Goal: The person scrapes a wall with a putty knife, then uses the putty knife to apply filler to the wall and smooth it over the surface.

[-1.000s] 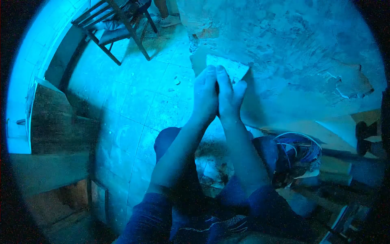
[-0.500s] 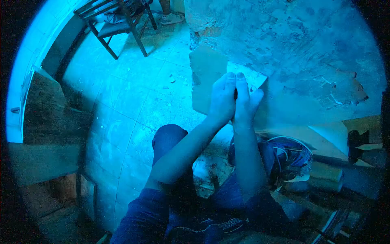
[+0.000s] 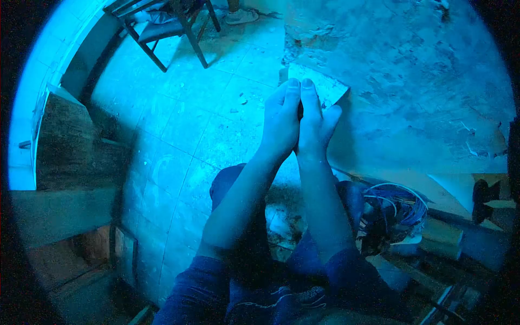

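Observation:
A pale flat piece (image 3: 325, 85) with a dark right edge extends beyond my fingertips, over the left part of the worn tabletop. My left hand (image 3: 281, 111) and my right hand (image 3: 313, 116) are pressed side by side at its near edge, thumbs parallel and pointing forward. Both hands appear closed on the piece, though the fingers beneath are hidden. A narrow dark gap shows between the two thumbs.
The rough, stained table surface (image 3: 401, 103) spreads at the upper right. A wooden chair (image 3: 168, 30) and a person's shoe (image 3: 241, 16) are at the top. Coiled wires (image 3: 398, 203) lie at the right. Dark furniture (image 3: 76, 143) stands at the left on the tiled floor.
Both hands have moved left and slightly up in view with the pale piece between them. The flat sheet seen beneath them is now mostly out of sight. The view has shifted a little.

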`<act>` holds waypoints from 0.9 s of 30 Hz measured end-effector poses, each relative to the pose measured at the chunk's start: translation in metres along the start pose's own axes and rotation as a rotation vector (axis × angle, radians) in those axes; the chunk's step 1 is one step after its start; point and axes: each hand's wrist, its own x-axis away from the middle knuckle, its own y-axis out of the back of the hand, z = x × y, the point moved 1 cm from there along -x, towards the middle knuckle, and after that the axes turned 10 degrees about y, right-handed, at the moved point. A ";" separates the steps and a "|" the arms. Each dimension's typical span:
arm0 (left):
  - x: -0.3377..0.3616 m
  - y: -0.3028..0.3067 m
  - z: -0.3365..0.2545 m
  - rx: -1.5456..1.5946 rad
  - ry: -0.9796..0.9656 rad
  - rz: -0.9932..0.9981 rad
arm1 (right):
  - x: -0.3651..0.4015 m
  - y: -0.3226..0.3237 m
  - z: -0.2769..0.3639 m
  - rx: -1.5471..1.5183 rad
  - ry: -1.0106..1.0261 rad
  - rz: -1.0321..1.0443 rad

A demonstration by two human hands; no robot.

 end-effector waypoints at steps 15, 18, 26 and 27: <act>0.017 -0.046 0.019 -0.071 -0.116 0.191 | 0.003 0.056 0.026 -0.087 -0.066 -0.136; 0.020 -0.053 0.021 -0.060 -0.117 0.164 | -0.001 0.064 0.026 -0.023 -0.055 -0.148; 0.011 -0.036 0.018 -0.148 -0.090 0.033 | -0.007 0.044 0.022 0.054 -0.061 -0.047; 0.008 -0.032 0.019 -0.106 -0.076 0.044 | -0.006 0.039 0.020 0.045 -0.049 -0.044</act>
